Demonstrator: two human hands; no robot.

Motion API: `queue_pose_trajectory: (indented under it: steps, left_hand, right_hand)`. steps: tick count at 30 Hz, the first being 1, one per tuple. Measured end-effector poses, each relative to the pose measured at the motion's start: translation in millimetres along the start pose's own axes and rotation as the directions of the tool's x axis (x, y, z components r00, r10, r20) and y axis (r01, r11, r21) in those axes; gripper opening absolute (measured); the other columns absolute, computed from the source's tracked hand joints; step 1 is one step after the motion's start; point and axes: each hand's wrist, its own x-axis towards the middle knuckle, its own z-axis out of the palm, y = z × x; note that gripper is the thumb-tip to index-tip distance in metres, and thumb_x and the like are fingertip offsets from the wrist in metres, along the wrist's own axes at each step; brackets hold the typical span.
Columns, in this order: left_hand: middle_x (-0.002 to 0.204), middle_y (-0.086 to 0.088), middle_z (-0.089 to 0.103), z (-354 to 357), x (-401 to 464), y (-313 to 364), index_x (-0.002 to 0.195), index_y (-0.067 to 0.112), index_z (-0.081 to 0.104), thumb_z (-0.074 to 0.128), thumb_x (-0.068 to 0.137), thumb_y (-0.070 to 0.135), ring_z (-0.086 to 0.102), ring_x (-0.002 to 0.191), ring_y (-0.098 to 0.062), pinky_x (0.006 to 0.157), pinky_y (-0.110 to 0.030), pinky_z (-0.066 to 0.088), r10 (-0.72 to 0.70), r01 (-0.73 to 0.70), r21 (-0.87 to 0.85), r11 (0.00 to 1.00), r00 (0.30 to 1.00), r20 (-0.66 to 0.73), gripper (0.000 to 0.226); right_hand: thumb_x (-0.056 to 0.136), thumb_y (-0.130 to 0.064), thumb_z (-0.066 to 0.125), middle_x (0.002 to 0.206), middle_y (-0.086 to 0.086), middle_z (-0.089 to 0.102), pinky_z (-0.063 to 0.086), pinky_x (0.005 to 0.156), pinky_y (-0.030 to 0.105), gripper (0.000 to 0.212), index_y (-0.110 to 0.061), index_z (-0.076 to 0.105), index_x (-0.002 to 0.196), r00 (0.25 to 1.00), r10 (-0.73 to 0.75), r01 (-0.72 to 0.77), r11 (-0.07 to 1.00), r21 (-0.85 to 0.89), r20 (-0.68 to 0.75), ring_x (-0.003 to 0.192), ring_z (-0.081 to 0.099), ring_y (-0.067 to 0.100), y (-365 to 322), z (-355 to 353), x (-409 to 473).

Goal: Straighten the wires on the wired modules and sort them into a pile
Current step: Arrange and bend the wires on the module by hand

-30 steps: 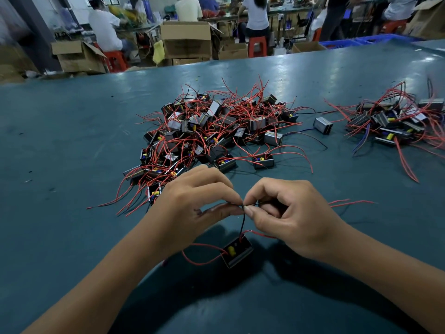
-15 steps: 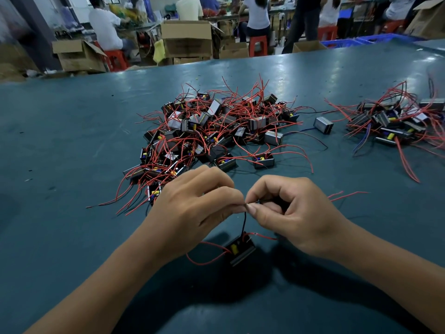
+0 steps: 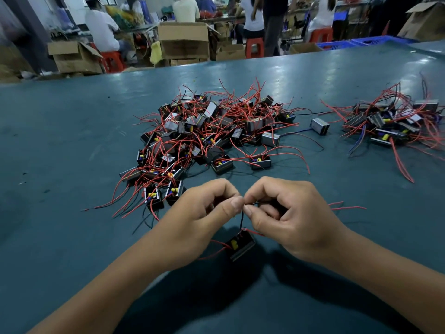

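Left hand (image 3: 202,213) and right hand (image 3: 286,213) pinching black wire (image 3: 241,219) of dangling module (image 3: 240,244); tangled pile (image 3: 207,133) beyond, sorted pile (image 3: 390,121) far right on worktop (image 3: 60,141).

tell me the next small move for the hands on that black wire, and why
Probably draw the right hand sideways along the black wire, away from the left hand, to pull it straight. Both hands pinch that wire at nearly the same spot, fingertips almost touching, and the module hangs from it just below, so no length has been smoothed yet.
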Motion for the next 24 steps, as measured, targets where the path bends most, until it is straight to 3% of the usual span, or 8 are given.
queue_pose_trajectory:
  steps: [3, 7, 10, 13, 15, 17, 20, 24]
  left_hand:
    - [0.062, 0.004, 0.042, 3, 1, 3, 0.073, 0.020, 0.062, 0.057, 0.092, 0.028, 0.032, 0.056, -0.007, 0.052, -0.019, 0.025, -0.147, 0.146, -0.215, 0.966, 0.989, 0.011, 0.021]
    - [0.066, -0.003, 0.048, 5, 3, 8, 0.068, 0.019, 0.066, 0.060, 0.082, 0.024, 0.032, 0.057, -0.012, 0.052, -0.023, 0.023, -0.368, 0.368, -0.456, 0.810, 0.925, 0.094, 0.016]
    - [0.067, -0.006, 0.048, 5, 3, 7, 0.062, 0.019, 0.066, 0.058, 0.078, 0.022, 0.030, 0.056, -0.013, 0.048, -0.023, 0.021, -0.425, 0.441, -0.493, 0.749, 0.892, 0.152, 0.018]
    - [0.070, -0.011, 0.046, 6, 3, 5, 0.062, 0.019, 0.066, 0.061, 0.078, 0.026, 0.031, 0.056, -0.013, 0.048, -0.022, 0.023, -0.440, 0.430, -0.452, 0.782, 0.894, 0.089, 0.018]
    - [0.063, 0.003, 0.050, 3, 1, 1, 0.068, 0.021, 0.066, 0.065, 0.084, 0.030, 0.037, 0.054, -0.008, 0.049, -0.019, 0.029, -0.286, 0.265, -0.260, 0.929, 0.957, -0.048, 0.018]
    - [0.069, 0.013, 0.056, -5, 0, -2, 0.081, 0.025, 0.066, 0.066, 0.089, 0.027, 0.047, 0.059, -0.003, 0.056, -0.016, 0.036, -0.008, 0.018, 0.066, 0.998, 0.990, -0.139, 0.009]
    - [0.088, 0.011, 0.060, -14, 3, -5, 0.093, 0.019, 0.070, 0.071, 0.088, 0.016, 0.056, 0.077, -0.009, 0.069, -0.017, 0.040, 0.306, -0.240, 0.380, 0.893, 0.944, -0.123, 0.006]
    - [0.092, 0.003, 0.062, -16, 4, -7, 0.092, 0.011, 0.077, 0.071, 0.089, 0.024, 0.057, 0.083, -0.011, 0.073, -0.023, 0.044, 0.444, -0.349, 0.495, 0.796, 0.892, -0.085, 0.014]
  right_hand:
    - [0.085, -0.013, 0.068, 0.055, -0.011, 0.038, 0.028, 0.052, 0.009, 0.004, -0.012, 0.065, 0.082, 1.000, -0.021, 0.021, 0.999, -0.049, -0.001, 0.047, 0.034, 0.006, 0, 1, 0]
    - [0.084, -0.012, 0.068, 0.052, -0.014, 0.036, 0.028, 0.053, 0.007, 0.004, -0.013, 0.065, 0.081, 0.999, -0.032, 0.032, 0.998, -0.062, -0.007, 0.046, 0.036, 0.004, 0, 1, 0]
    - [0.084, -0.012, 0.069, 0.052, -0.016, 0.037, 0.028, 0.053, 0.006, 0.004, -0.013, 0.066, 0.082, 0.999, -0.045, 0.046, 0.995, -0.091, 0.010, 0.047, 0.038, 0.002, 0, 2, -1]
    - [0.085, -0.013, 0.068, 0.053, -0.014, 0.038, 0.027, 0.052, 0.007, 0.005, -0.014, 0.065, 0.081, 0.999, -0.029, 0.030, 0.997, -0.074, 0.017, 0.046, 0.036, 0.004, 2, 3, -1]
    - [0.085, -0.015, 0.067, 0.052, -0.013, 0.037, 0.027, 0.051, 0.008, 0.006, -0.015, 0.064, 0.080, 1.000, -0.004, 0.004, 0.999, -0.036, 0.009, 0.046, 0.033, 0.005, 3, 3, 0]
    - [0.085, -0.018, 0.067, 0.051, -0.013, 0.036, 0.029, 0.050, 0.012, 0.007, -0.018, 0.064, 0.079, 1.000, 0.022, -0.022, 1.000, -0.006, -0.006, 0.046, 0.032, 0.005, 4, 2, 1]
    - [0.086, -0.021, 0.066, 0.051, -0.012, 0.035, 0.030, 0.049, 0.017, 0.008, -0.019, 0.063, 0.079, 0.998, 0.061, -0.060, 0.997, 0.047, -0.011, 0.048, 0.031, 0.004, 6, 1, 2]
    - [0.087, -0.021, 0.065, 0.051, -0.011, 0.034, 0.029, 0.048, 0.017, 0.007, -0.019, 0.063, 0.080, 0.997, 0.071, -0.073, 0.991, 0.111, 0.018, 0.049, 0.029, 0.004, 7, 1, 1]
